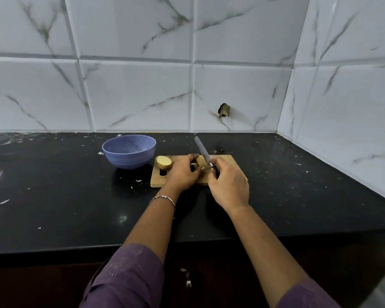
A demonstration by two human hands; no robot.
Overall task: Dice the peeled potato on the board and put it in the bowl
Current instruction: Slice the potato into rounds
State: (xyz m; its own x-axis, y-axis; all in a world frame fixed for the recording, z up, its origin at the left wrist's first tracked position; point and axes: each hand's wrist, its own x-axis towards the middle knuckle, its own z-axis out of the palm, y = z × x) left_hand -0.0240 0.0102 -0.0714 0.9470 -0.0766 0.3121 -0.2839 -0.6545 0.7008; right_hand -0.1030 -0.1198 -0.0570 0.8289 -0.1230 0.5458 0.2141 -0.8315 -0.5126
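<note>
A wooden cutting board [229, 162] lies on the black counter. One potato half [164, 162] sits cut face up at the board's left end. My left hand [183, 172] holds the other potato piece [201, 161] down on the board, fingers curled over it. My right hand [228, 185] grips the dark handle of a knife [202, 150]; the blade points up and away over that piece. A blue bowl [129, 152] stands just left of the board; I see nothing in it.
The black counter [65, 196] is speckled with white flecks. Marble-patterned tile walls rise behind and on the right, meeting in a corner. A small dark hole [224, 110] marks the back wall. The counter's front edge runs below my forearms.
</note>
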